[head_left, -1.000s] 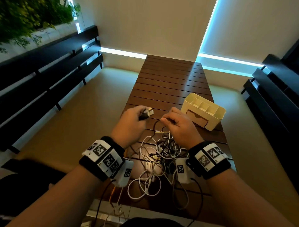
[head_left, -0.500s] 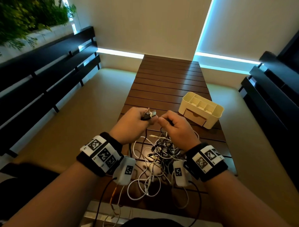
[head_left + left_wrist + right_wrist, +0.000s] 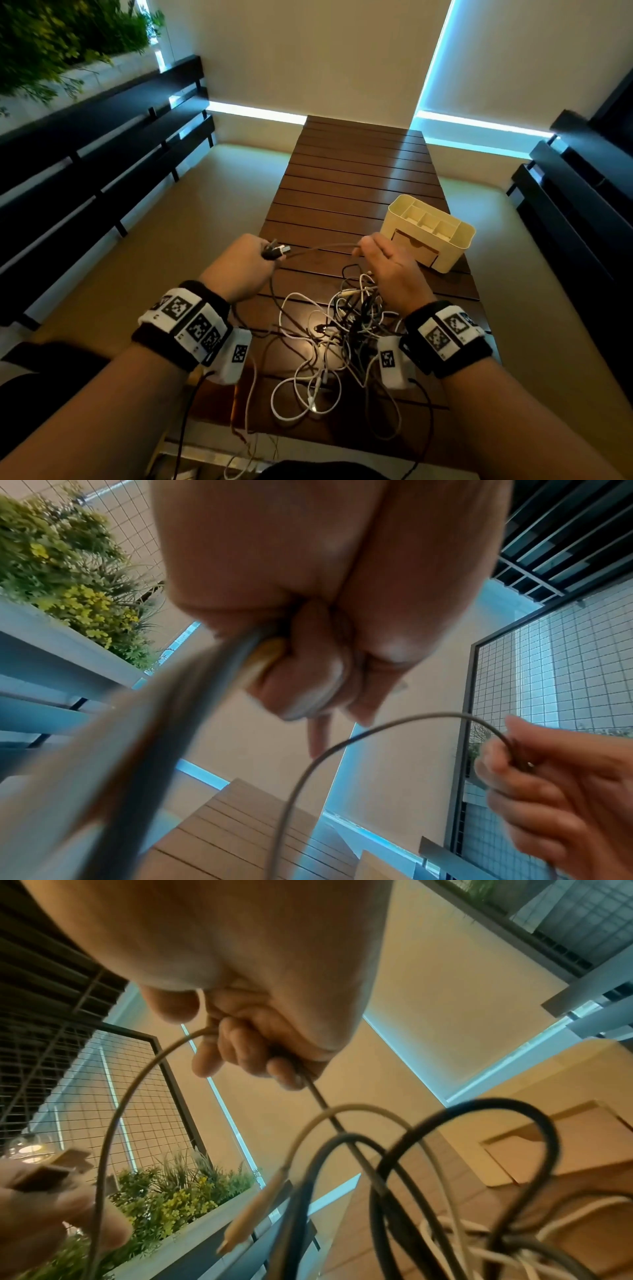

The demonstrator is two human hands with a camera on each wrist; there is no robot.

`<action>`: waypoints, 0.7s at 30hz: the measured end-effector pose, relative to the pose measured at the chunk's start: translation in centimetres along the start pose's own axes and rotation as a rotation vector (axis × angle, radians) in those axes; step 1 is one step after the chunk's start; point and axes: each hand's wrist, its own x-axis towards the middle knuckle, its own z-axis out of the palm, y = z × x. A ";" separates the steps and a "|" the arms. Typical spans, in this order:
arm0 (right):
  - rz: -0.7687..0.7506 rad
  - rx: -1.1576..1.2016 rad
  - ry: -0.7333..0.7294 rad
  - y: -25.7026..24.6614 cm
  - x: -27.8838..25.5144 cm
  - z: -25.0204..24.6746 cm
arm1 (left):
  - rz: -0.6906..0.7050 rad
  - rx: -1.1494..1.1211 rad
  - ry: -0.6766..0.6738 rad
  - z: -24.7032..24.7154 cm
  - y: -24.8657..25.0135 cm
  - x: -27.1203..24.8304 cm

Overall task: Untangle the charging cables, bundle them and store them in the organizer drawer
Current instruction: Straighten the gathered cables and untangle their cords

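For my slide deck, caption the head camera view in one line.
Left hand grips cable plugs, right hand pinches a grey cable above the tangle, organizer beyond.

Worktop [image 3: 356,178]: dark brown slats. Organizer [image 3: 459,246]: cream throughout, drawer front included. Cable tangle [image 3: 342,329] beside the organizer: white, black and grey strands mixed. Wristbands [image 3: 181,322]: black, with white panels bearing black square-code markings. Plants [image 3: 61,37]: green, yellow-tipped.
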 end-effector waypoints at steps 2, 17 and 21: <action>-0.043 -0.053 -0.001 -0.4 0.3 -0.3 | 0.012 -0.089 0.107 0.2 0.2 -0.3; -0.137 -0.094 -0.108 -0.9 -0.4 1.3 | 0.368 -0.149 -0.081 3.1 2.3 -0.8; -0.090 -0.019 -0.091 -0.5 -0.7 1.7 | 0.363 -0.269 -0.042 2.9 2.6 -1.0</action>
